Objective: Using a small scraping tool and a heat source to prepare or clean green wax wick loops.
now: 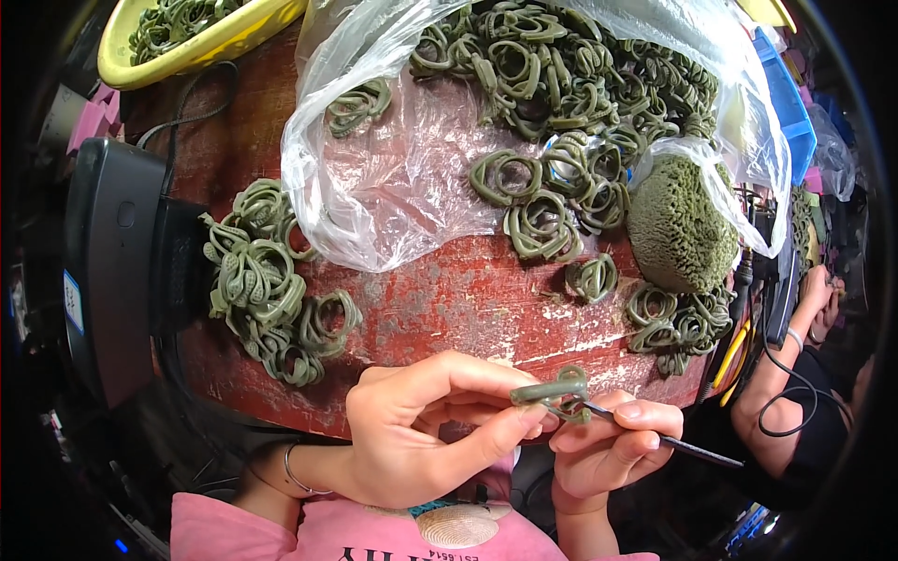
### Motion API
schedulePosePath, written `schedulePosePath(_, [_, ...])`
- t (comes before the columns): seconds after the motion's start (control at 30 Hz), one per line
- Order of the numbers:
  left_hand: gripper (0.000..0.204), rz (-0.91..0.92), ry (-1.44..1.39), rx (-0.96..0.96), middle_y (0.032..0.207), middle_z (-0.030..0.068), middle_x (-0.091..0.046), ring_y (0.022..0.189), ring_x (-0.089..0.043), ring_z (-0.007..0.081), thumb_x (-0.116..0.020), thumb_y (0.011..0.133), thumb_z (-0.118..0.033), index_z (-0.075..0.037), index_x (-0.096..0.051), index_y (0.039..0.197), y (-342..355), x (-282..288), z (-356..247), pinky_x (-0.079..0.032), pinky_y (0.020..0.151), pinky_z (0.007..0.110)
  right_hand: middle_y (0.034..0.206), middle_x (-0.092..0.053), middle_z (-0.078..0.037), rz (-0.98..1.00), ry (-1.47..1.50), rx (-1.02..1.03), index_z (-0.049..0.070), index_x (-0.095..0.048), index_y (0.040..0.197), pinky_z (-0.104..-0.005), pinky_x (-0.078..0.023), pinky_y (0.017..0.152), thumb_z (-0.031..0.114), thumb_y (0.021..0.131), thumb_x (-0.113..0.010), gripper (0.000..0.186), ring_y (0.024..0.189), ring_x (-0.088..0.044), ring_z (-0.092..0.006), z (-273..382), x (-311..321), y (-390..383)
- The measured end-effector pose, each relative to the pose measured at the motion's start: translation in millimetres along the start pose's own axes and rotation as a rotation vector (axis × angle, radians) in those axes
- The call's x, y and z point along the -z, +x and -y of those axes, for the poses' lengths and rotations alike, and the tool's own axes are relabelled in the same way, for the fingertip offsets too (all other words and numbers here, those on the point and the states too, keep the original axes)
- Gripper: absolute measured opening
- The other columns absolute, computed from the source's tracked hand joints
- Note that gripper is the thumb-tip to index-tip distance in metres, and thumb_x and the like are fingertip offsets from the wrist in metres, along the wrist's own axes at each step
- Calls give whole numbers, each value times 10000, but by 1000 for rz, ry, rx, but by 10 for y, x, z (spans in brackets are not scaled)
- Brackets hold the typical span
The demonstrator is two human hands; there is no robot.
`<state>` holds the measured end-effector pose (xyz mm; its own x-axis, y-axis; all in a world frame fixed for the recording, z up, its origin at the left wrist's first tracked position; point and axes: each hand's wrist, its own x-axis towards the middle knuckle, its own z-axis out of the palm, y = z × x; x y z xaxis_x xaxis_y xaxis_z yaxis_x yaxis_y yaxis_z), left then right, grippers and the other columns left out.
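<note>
My left hand pinches a green ring-shaped piece between thumb and fingers, just in front of the table's near edge. In my right hand is a thin dark pen-like tool. Its tip reaches the loops of the piece; whether it touches them I cannot tell. Beyond my left hand lies a heap of similar green rings. A single ring and a small pile of rings lie on the table beyond my right hand.
A clear plastic bag lies across the worn red table, with many green rings in its opening. Beside it stands a rough green lump. Around them are a yellow basin, a black box, a blue tray and another person's arm.
</note>
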<state>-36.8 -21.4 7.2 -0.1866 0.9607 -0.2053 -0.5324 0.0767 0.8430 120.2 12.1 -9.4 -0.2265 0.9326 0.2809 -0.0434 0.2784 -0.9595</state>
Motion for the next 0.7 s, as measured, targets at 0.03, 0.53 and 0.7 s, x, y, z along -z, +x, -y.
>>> schedulePosePath(0.03, [171, 21, 4, -22, 903, 160, -626, 799, -627, 161, -600, 765, 88, 101, -570, 933, 7, 7, -3, -536, 703, 256, 545, -587, -97, 6, -5, -5, 27, -416, 930, -243, -467, 432, 321, 921, -413, 294, 464, -585, -175, 1, 1, -2])
schedulePosePath(0.53, [127, 65, -83, 65, 893, 227, -604, 754, -626, 209, -565, 802, 53, 63, -560, 928, 19, 57, -51, -536, 647, 288, 545, -599, -101, 92, 63, -156, 15, -504, 867, -262, -486, 440, 358, 898, -464, 346, 480, -606, -188, 63, 14, 84])
schedulePosePath(0.7, [128, 64, -14, 49, 889, 225, -605, 749, -629, 214, -557, 794, 77, 65, -556, 922, 20, 55, -50, -539, 641, 289, 512, -579, -97, 34, 118, -130, 17, -490, 857, -260, -473, 421, 346, 908, -447, 335, 460, -595, -189, 63, -7, 71])
